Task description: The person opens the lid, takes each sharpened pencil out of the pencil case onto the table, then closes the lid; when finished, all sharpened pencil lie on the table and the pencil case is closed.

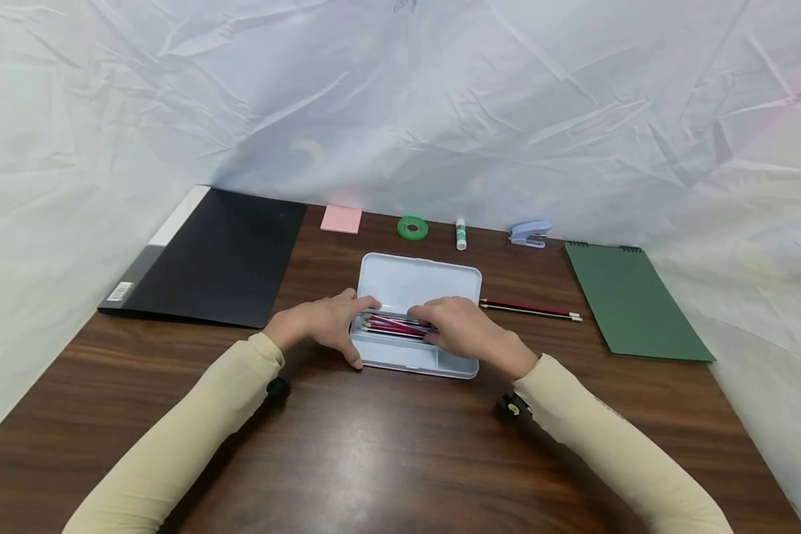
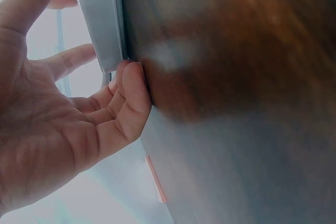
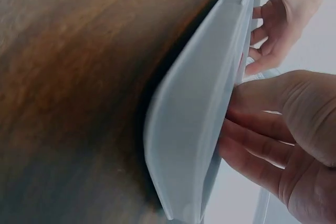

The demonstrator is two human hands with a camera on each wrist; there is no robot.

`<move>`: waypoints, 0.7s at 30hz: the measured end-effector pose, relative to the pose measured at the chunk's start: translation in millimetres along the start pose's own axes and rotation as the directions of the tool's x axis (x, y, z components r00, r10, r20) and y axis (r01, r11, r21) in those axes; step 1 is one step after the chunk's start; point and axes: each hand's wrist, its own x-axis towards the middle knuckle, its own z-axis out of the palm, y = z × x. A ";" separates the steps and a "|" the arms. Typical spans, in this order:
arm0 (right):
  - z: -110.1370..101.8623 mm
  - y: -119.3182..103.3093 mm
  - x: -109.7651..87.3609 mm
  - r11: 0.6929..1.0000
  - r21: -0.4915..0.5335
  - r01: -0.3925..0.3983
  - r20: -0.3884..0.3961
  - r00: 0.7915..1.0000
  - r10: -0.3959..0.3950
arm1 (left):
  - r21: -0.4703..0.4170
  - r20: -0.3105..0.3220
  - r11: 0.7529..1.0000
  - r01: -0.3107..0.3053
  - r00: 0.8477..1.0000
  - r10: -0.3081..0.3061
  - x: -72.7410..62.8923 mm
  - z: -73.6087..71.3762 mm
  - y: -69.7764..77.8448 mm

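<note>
A white pencil case (image 1: pixel 400 354) lies open on the table, its lid (image 1: pixel 419 283) tipped back toward the wall. Several red and black pencils (image 1: pixel 395 326) lie lengthwise in its long compartment. My left hand (image 1: pixel 334 324) holds the case's left end, thumb at the front corner and fingers toward the hinge side. In the left wrist view its curled fingers (image 2: pixel 134 93) touch the case's outer edge. My right hand (image 1: pixel 463 330) reaches into the case and grips the pencils near their right ends. Its fingertips are hidden behind the case wall in the right wrist view.
Two pencils (image 1: pixel 530 309) lie right of the case. A black folder (image 1: pixel 230 256) is at left, a green spiral notebook (image 1: pixel 634 300) at right. Along the back sit pink sticky notes (image 1: pixel 341 219), green tape (image 1: pixel 411 228), a glue stick (image 1: pixel 460 234) and a blue stapler (image 1: pixel 530 233).
</note>
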 end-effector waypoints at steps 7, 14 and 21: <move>0.3 -2.0 3.2 1.000 0.017 -0.016 0.028 0.999 0.015 | 0.006 -0.003 1.000 -0.001 1.000 0.001 0.6 0.0 0.0; 0.1 -2.4 6.2 1.000 0.013 0.006 0.061 0.998 -0.007 | 0.005 -0.006 1.000 -0.006 1.000 0.006 0.1 -1.3 0.2; -2.4 0.3 8.6 1.000 0.024 0.011 0.113 0.994 -0.014 | 0.015 -0.006 1.000 -0.010 1.000 0.010 0.0 -1.2 -0.5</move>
